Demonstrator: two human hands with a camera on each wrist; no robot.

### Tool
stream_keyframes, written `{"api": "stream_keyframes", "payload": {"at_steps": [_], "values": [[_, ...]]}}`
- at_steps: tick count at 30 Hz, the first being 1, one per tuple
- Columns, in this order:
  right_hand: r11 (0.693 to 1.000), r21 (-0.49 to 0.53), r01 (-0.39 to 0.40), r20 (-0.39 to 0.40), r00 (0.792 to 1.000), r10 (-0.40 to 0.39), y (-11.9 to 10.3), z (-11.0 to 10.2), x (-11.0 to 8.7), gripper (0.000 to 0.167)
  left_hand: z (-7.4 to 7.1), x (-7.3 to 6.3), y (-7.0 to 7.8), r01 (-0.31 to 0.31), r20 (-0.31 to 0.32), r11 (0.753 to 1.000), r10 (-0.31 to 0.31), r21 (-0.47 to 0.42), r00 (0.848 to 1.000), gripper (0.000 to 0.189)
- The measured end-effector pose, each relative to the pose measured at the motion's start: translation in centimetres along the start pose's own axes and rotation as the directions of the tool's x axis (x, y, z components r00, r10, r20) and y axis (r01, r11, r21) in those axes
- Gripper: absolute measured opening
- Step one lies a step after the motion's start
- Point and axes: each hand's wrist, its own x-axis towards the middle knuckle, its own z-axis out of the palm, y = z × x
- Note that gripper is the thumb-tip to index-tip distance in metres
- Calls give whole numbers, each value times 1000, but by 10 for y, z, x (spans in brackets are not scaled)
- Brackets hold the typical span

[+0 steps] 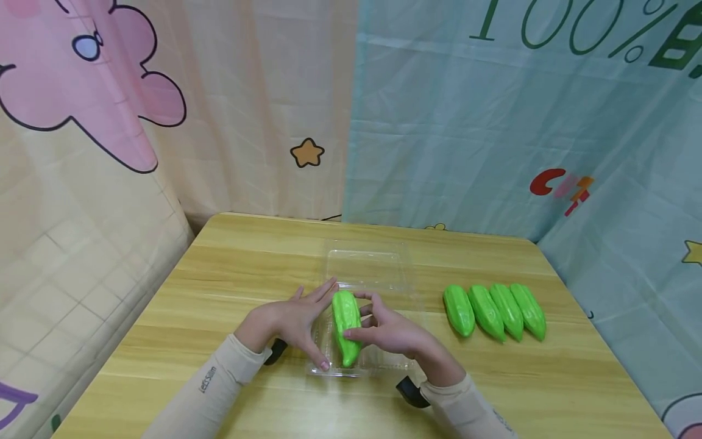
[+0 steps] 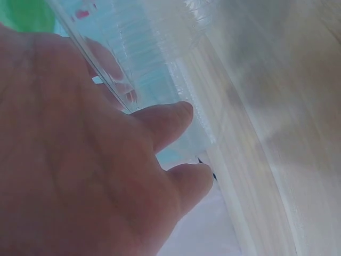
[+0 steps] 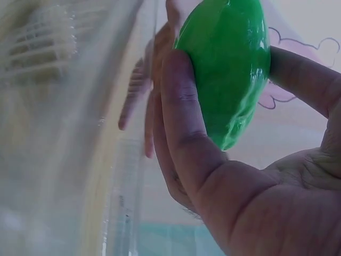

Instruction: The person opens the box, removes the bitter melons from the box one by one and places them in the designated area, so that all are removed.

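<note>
A glossy green ridged fruit (image 1: 347,329), long with a narrow near end, is pinched between the thumb and fingers of my right hand (image 1: 392,326). It is held over a clear plastic container (image 1: 384,364) whose lid (image 1: 367,268) lies folded back behind it. In the right wrist view, thumb and fingers press the fruit (image 3: 229,69) from both sides. My left hand (image 1: 298,323) spreads its fingers at the container's left side, with the thumb near the front rim. In the left wrist view, the fingers (image 2: 165,122) extend beside the clear wall.
Several similar green fruits (image 1: 485,312) lie side by side in a row on the wooden table (image 1: 263,256), right of the container. A printed curtain (image 1: 263,91) hangs behind the table's back edge, and another stands along the right side.
</note>
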Motion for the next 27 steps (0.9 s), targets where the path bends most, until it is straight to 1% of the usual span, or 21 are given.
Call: {"api": "stream_keyframes", "payload": {"at_steps": [5, 12, 14, 17, 20, 24, 27], "values": [[1000, -2, 24, -12, 1000, -24, -6, -10, -7, 83, -1, 1, -2, -4, 1, 1000, 4, 24, 1000, 152], [994, 24, 108, -53, 993, -107, -12, -36, -21, 80, 2, 0, -3, -19, 7, 1000, 19, 15, 1000, 151], [991, 45, 128, -81, 989, -124, -13, -44, -24, 79, 4, 0, -3, -18, 11, 1000, 18, 14, 1000, 151], [988, 54, 142, -159, 978, -132, -15, -58, -29, 78, 4, 1, -3, -13, 16, 1000, 13, 8, 1000, 151], [989, 45, 140, -253, 960, -124, -16, -74, -36, 76, 4, 1, -2, -13, 19, 1000, 13, 0, 1000, 151], [992, -15, 128, -377, 918, -124, -13, -99, -50, 72, 3, 1, -1, -20, 20, 1000, 20, -10, 1000, 151], [993, -44, 105, -451, 885, -114, -9, -116, -60, 70, 3, 2, -2, -26, 19, 999, 27, -18, 999, 151]]}}
